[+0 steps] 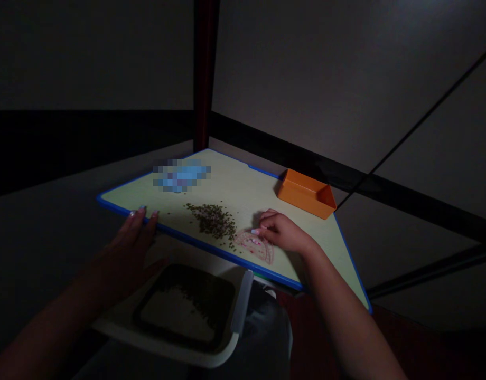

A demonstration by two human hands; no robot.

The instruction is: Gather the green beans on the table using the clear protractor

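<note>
- Left hand [128,248]: grip spread, resting on a blue-edged pale-yellow plastic board [243,195].
- Right hand [282,232]: grip pressed together, at a translucent pink semicircular protractor [254,247].

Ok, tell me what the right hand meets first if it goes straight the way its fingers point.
The grain pile on the board, most likely: the right hand points left, just over the edge of the pink protractor. Depth is unclear, so it could clip the protractor first.
</note>
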